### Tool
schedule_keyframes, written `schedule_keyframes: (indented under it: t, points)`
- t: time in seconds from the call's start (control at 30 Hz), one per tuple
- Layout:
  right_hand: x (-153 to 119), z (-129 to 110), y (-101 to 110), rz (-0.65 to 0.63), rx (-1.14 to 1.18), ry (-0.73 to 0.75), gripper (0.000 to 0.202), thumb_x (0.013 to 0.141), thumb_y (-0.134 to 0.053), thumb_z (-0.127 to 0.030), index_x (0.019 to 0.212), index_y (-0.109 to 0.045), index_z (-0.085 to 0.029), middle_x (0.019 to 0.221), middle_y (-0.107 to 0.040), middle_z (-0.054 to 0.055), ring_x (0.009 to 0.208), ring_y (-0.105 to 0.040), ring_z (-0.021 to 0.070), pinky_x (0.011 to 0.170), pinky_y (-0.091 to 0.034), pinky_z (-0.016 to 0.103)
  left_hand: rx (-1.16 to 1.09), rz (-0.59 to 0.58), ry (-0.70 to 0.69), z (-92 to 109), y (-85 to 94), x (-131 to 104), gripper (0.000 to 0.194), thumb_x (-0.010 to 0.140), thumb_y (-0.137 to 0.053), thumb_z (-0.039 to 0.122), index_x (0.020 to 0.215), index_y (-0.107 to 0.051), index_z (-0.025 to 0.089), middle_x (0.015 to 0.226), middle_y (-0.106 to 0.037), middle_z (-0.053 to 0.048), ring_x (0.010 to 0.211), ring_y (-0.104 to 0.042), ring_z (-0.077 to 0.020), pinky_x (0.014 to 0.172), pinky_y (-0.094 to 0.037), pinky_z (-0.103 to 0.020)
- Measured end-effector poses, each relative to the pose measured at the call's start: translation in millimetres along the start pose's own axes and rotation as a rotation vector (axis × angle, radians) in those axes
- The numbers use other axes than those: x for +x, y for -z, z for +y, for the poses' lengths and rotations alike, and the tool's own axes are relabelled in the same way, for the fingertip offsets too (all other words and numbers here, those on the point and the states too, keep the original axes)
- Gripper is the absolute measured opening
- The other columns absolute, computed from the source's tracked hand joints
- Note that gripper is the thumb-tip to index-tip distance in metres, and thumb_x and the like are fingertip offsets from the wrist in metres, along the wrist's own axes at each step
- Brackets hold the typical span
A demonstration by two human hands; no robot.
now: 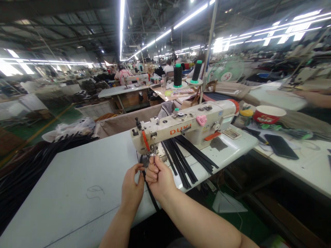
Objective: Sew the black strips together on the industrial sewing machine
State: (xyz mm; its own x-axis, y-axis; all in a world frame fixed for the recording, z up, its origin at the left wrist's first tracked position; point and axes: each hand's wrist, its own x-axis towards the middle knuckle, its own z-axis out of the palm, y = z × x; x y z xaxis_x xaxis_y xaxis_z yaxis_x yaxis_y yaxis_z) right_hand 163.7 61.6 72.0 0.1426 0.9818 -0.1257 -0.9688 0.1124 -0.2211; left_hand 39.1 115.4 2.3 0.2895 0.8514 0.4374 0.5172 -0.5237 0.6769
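Note:
A white sewing machine [178, 125] with orange lettering stands on the pale table. My left hand [132, 187] is just left of its needle area, thumb and forefinger pinched on a narrow black strip [152, 197] that runs down over the front edge. Close beside it, my right hand [161, 177] is closed, fingers curled, right below the machine's needle and presser foot [154, 150]. Whatever lies between the right fingers is too small to make out. Several cut black strips [181, 162] lie fanned under the machine arm, to the right of my hands.
More long black strips [64, 146] hang over the table's left edge. On the right-hand table are a phone [281, 146], a red and white bowl [269, 115] and a yellow-lidded jar [246, 117]. Black thread cones [178, 75] stand behind the machine. A blurred person's arm [315, 98] shows at far right.

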Motion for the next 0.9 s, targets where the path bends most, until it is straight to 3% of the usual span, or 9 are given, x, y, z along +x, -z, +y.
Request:
schedule_keyframes:
  t: [0.4,0.9]
  points:
    - [-3,3,5,0.032,-0.164,0.051,0.038,0.078,-0.083,-0.044,0.077,-0.056,-0.018,0.05,-0.034,-0.013,0.042,-0.02,0.0025,0.039,-0.012,0.014,-0.001,-0.008,0.022,1,2.6,-2,0.032,0.088,-0.051,0.028,0.117,-0.062,0.021,0.11,-0.071,-0.008,0.106,-0.064,-0.0263,0.099,-0.051,-0.046]
    - [-23,11,15,0.032,-0.437,0.108,0.038,0.081,-0.074,-0.051,0.073,-0.054,-0.019,0.054,-0.03,-0.013,0.047,-0.015,0.0052,0.043,-0.009,0.018,-0.029,0.007,-0.004,9,5.5,1,0.028,0.089,-0.052,0.028,0.115,-0.063,0.022,0.11,-0.07,-0.007,0.107,-0.063,-0.0258,0.1,-0.049,-0.045]
